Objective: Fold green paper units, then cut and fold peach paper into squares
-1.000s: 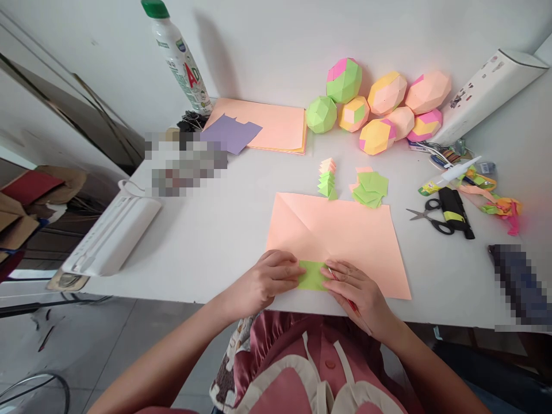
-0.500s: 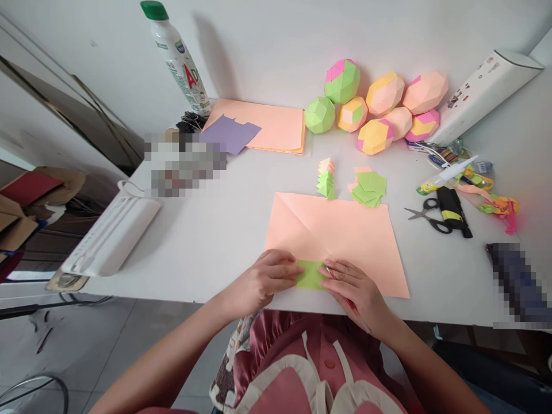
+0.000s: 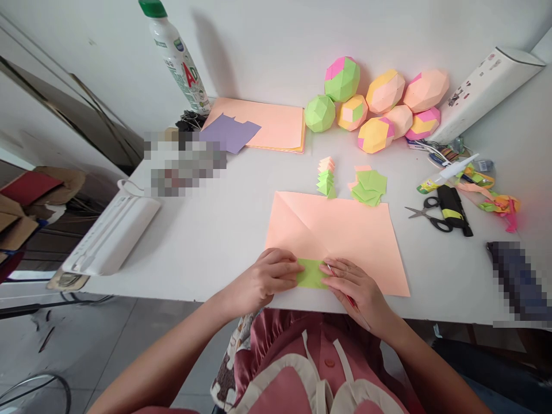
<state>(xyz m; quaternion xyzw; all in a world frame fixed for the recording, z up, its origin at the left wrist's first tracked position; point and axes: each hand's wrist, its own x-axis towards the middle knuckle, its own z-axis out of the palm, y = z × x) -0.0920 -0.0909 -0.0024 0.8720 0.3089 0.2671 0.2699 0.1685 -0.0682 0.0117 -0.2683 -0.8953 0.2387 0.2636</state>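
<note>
Cardboard (image 3: 64, 178) piled far L, past counter (image 3: 207, 230) edge. Next, long white case (image 3: 112, 236) nr counter's L side; behind it a pixelated patch, contents can't tell. White bottle (image 3: 183, 63) w/ green cap stands nr wall, then purple paper (image 3: 230, 132) w/ ragged top edge, lying partly on peach stack (image 3: 280, 123).

Front: L hand (image 3: 276, 279), fingers drawn together, holds L end of green paper (image 3: 311, 273). Green paper's flat btwn both hands, on near edge of big peach sheet (image 3: 336, 224), approx. front-middle of counter. Folded strip (image 3: 326, 178), peach + green zigzag, just behind sheet. R hand (image 3: 357, 287): fingers close tog., tips on green paper's R end, also holding thin red tool (image 3: 350, 300); exact type can't tell.

Further back, cluster of multicol. paper balls (image 3: 342, 80) by wall; loose green pieces (image 3: 371, 187) in front of them. Then R: scissors (image 3: 426, 213), blades apart, beside black holder (image 3: 452, 210) w/ yellow band; glue bottle (image 3: 446, 174) on its side; white box (image 3: 485, 95) tilted behind. Far R, dark pixelated item.
</note>
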